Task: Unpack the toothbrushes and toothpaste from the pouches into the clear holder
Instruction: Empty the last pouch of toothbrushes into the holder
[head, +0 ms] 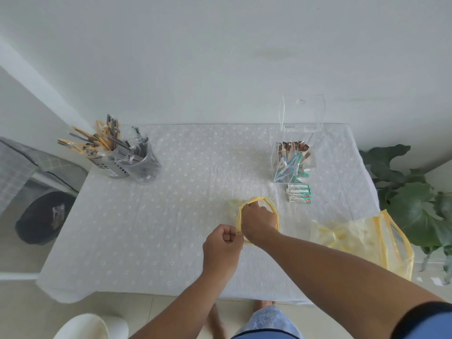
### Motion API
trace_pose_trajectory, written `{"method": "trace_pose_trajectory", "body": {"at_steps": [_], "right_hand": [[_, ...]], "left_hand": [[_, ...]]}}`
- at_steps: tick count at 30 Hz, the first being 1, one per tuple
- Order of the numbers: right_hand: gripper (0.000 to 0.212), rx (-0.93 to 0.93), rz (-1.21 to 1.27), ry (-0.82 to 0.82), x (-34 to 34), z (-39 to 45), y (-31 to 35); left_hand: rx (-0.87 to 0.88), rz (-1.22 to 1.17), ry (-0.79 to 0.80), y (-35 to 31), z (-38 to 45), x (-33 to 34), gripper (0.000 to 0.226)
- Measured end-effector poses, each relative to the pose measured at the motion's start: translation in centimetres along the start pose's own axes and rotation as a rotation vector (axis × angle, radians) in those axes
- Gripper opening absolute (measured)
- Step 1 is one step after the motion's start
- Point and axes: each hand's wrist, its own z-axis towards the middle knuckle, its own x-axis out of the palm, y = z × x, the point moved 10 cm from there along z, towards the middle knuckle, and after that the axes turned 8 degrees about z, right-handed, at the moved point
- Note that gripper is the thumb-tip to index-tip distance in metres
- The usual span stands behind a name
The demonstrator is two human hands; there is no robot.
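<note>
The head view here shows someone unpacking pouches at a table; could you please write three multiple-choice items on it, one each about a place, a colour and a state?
1. Where do the small toothpaste boxes lie?
A. inside the metal cutlery caddy
B. on the tablecloth just in front of the clear holder
C. on the floor by the black bin

2. What colour is the trim of the pouch being handled?
A. yellow
B. red
C. dark blue

3. What is the state of the clear holder's lid?
A. shut flat
B. raised open
C. lying off on the table

Answers: 1 B, the boxes rest on the cloth at the near side of the clear holder. 2 A, a yellow band rings the pouch mouth round the right hand, while the left hand pinches its edge. 3 B, the lid stands up behind the holder.
</note>
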Motion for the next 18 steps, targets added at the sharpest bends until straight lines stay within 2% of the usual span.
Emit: {"method": "trace_pose_trajectory", "body": {"at_steps": [8,12,18], "right_hand": [[0.022,-0.167,0.08,0.067,0.7,-0.6,1.4],[0.021,-0.181,0.221,0.1,-1.1,-1.6,0.1],[0.018,-0.135,0.322,0.022,-5.8,-3.4,-3.5]], "left_hand": [[-0.045,-0.031,-0.014,1.5,0.3,-0.2,0.004],[-0.064,-0.051,-0.025,1.5,0.7,-0.2,0.003],[-0.047,-0.065,-0.029,0.6,1.3,0.1,0.006]]}}
